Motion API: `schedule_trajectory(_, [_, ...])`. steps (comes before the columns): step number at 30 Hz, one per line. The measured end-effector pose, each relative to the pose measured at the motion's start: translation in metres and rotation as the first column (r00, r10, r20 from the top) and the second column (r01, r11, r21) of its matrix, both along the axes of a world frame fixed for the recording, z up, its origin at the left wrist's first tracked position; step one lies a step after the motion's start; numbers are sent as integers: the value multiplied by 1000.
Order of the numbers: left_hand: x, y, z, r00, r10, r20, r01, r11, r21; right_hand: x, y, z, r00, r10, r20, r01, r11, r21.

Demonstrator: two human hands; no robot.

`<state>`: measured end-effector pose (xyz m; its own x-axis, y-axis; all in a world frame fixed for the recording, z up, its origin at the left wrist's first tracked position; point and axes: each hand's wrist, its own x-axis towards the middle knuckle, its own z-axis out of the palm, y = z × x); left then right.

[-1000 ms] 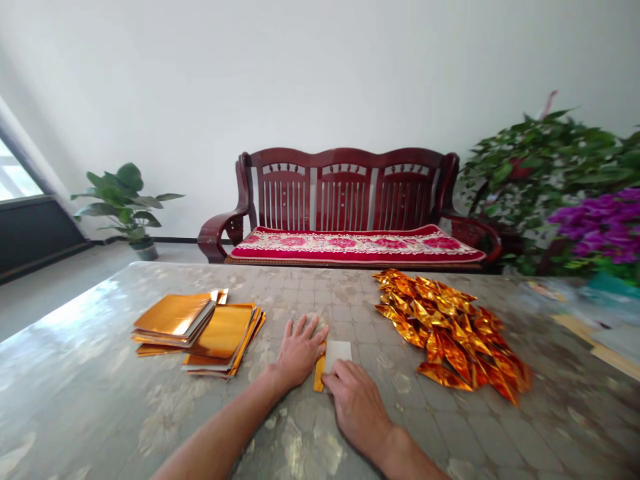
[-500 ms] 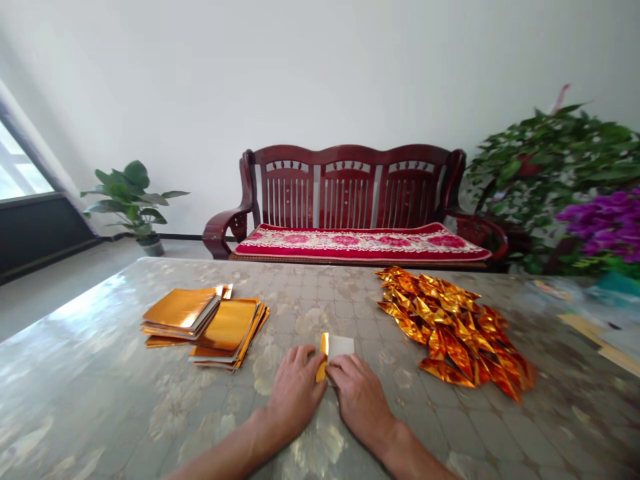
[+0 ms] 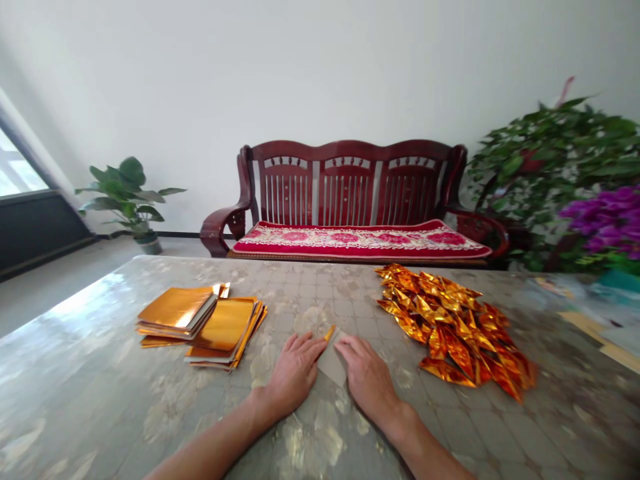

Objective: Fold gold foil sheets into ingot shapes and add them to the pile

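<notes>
A small sheet of gold foil paper (image 3: 333,370) lies on the table in front of me, pale side up, turned like a diamond with a narrow gold strip along its upper left edge. My left hand (image 3: 296,370) holds that left edge, its fingers together over the gold strip. At the upper right of the sheet, my right hand (image 3: 369,373) grips the paper with thumb and fingers close together. Both hands cover parts of its sides, and some fingertips are hidden.
Stacks of flat gold foil sheets (image 3: 225,323) lie to the left. A heap of folded gold foil pieces (image 3: 450,327) spreads on the right, with plastic bags (image 3: 565,293) beyond it. Behind the table (image 3: 125,400) stands a wooden bench (image 3: 345,183).
The foil paper has turned from square-on to a diamond. My hands have moved slightly apart, and less of the gold strip shows.
</notes>
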<state>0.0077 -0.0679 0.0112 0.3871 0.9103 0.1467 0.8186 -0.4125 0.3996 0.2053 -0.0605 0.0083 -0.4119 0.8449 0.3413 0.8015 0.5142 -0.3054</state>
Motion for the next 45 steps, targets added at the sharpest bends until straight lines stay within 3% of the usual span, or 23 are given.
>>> schedule_trajectory(10, [-7, 30, 8, 987, -155, 33, 156, 987, -23, 14, 9, 7, 994, -55, 96, 51, 997, 52])
schedule_trajectory(17, [-4, 47, 0, 986, -131, 103, 132, 991, -4, 22, 8, 1, 998, -56, 41, 54, 997, 57])
schedule_trajectory(27, [-3, 53, 2, 984, -136, 112, 140, 990, -25, 17, 12, 2, 987, -111, 115, 101, 990, 95])
schedule_trajectory(33, [-2, 39, 0, 979, -83, 188, 57, 988, 143, 16, 10, 2, 974, -127, 188, 111, 990, 93])
schedule_trajectory(35, [0, 26, 1, 969, -139, 203, 110, 983, 149, 15, 8, 4, 963, -149, 222, 132, 987, 92])
schedule_trajectory(39, [8, 4, 2, 961, -270, 62, 258, 954, 152, 14, 5, 6, 952, -167, 256, 145, 984, 102])
schedule_trajectory(45, [17, 8, 3, 981, -134, -139, 157, 973, 170, 17, 2, 11, 958, -143, 247, 128, 989, 76])
